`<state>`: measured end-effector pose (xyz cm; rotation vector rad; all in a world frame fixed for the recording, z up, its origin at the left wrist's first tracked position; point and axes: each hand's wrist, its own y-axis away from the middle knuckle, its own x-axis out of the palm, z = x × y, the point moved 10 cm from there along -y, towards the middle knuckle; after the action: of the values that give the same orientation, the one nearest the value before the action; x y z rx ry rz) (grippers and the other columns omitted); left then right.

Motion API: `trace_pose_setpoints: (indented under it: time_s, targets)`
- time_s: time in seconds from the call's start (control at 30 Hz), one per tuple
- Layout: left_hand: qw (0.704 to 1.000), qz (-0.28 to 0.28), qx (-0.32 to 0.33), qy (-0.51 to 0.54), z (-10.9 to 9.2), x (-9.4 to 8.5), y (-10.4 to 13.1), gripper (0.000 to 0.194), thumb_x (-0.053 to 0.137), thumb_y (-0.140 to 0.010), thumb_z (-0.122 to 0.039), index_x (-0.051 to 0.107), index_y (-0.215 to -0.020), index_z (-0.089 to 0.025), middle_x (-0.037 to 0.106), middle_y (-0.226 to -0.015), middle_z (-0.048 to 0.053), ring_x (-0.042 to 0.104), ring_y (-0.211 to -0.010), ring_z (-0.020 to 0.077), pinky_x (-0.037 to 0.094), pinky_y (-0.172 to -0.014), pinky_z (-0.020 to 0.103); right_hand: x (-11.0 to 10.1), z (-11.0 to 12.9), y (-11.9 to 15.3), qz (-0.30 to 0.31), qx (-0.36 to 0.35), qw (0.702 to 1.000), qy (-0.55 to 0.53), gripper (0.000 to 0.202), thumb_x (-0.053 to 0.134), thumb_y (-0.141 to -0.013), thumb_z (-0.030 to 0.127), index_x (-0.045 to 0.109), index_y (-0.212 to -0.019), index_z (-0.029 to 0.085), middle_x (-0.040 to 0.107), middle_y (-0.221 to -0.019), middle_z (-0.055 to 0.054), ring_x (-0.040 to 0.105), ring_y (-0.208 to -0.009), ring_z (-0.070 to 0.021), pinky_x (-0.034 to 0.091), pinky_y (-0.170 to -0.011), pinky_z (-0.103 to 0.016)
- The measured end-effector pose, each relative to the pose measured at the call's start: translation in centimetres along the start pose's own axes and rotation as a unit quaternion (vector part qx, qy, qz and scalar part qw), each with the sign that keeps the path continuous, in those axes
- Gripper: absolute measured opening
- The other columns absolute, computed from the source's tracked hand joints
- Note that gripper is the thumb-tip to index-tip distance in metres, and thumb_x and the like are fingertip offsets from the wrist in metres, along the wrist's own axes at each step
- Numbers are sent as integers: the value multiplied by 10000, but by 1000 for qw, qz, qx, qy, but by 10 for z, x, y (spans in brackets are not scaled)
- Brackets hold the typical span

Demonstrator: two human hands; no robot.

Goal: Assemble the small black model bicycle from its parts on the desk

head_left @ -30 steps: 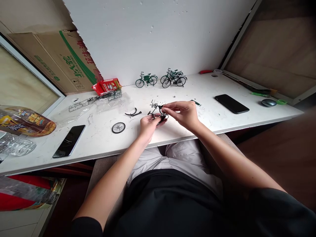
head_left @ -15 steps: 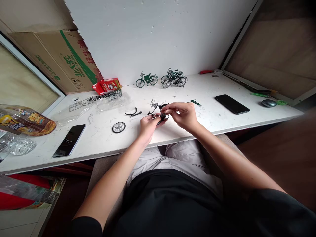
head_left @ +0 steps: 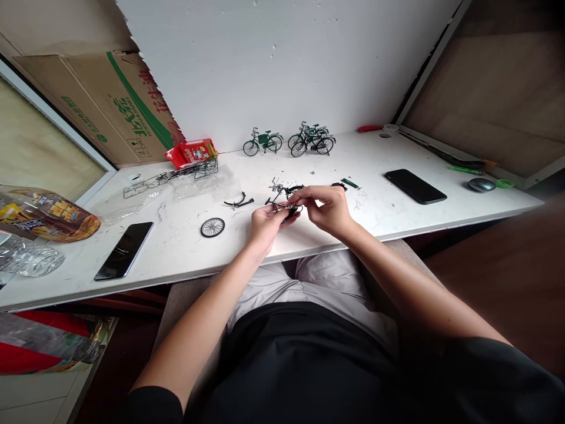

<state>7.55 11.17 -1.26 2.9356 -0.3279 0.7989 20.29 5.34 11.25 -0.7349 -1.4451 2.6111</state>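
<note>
Over the table's front edge, my left hand (head_left: 267, 224) is closed around a small black model bicycle frame (head_left: 274, 204). My right hand (head_left: 329, 207) meets it from the right, thumb and forefinger pinched at the frame; whether a tiny part sits between those fingertips is hidden. Just beyond the hands lie small silver and black parts (head_left: 277, 186). To the left, a spoked model wheel (head_left: 212, 227) rests flat on the table, with a curved black mudguard-like part (head_left: 239, 201) behind it. A green strip (head_left: 351, 184) lies past my right hand.
Assembled model bicycles (head_left: 263, 141) stand at the back by the white panel. Black sprues (head_left: 194, 171) and a red box (head_left: 192, 153) are at back left. One phone (head_left: 124, 251) lies left, another (head_left: 415, 186) right, near a mouse (head_left: 481, 185). A bottle (head_left: 48, 215) lies far left.
My right hand has shifted slightly down and left, its fingertips staying at the bicycle frame. The left hand keeps its hold almost unmoved.
</note>
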Motion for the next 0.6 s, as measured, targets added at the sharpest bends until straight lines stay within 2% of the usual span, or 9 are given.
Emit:
trace_pose_setpoints:
  time_s: [0.37,0.6]
  targets:
    - [1000,-19,0,-3,-5,1,2,250,927,-679,-236,788,-841,-106,799,-856,71,786,-825,205,632,-1014,459,-5,-2,3,-33,11,999,29,140,718,-947,168,854,-946,204,854,-887,-36,800,-726,-179,650,-674,-285]
    - [999,-32,4,14,-6,-4,2,247,943,-664,-238,768,-784,-111,788,-820,61,776,-836,190,630,-1037,460,-3,12,-4,35,-11,999,36,114,789,-962,278,873,-1007,215,863,-911,-43,810,-727,-191,665,-683,-295]
